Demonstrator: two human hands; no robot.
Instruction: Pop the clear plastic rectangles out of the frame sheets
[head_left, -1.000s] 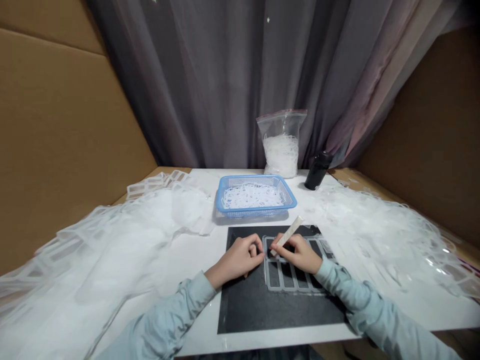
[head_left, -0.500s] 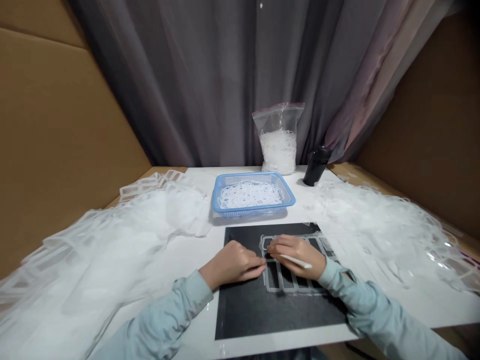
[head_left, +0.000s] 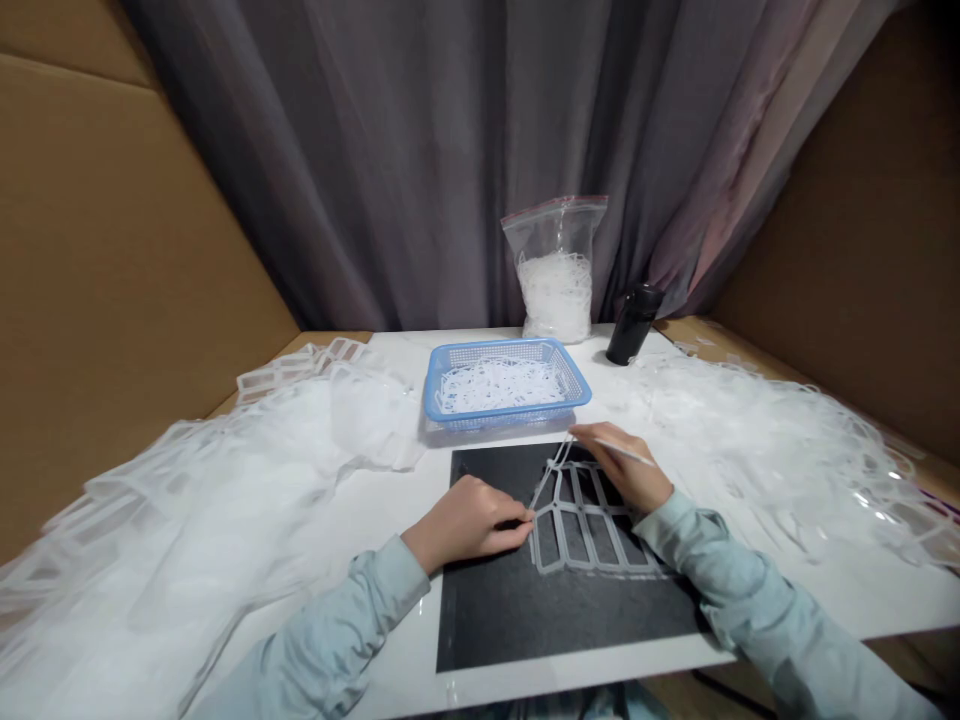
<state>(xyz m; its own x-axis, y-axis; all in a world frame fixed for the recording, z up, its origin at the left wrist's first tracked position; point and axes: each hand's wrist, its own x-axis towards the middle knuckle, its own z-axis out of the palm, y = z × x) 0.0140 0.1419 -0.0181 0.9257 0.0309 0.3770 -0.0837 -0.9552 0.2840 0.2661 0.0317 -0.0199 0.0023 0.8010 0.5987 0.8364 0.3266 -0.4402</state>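
A translucent plastic frame sheet [head_left: 592, 542] with rows of rectangular openings lies on a black mat [head_left: 517, 625]. My left hand [head_left: 476, 520] is closed in a pinch at the sheet's left edge, near its middle bar. Above the sheet's far edge, my right hand [head_left: 622, 462] has its fingertips closed on a raised, stretched loop of the plastic [head_left: 559, 458]. A thin white stick [head_left: 619, 452] is also held in that hand, lying across the fingers and pointing right. The sheet's far right part is hidden behind my right hand and sleeve.
A blue basket [head_left: 510, 415] of small white plastic pieces stands beyond the mat. Behind it are a zip bag [head_left: 555, 295] of similar pieces and a black bottle [head_left: 634, 325]. Translucent sheets [head_left: 300, 450] pile up at left; a plastic heap [head_left: 757, 440] lies at right.
My right hand has moved up and away from the sheet, drawing a corner loop of plastic upward. My left hand stays at the left edge.
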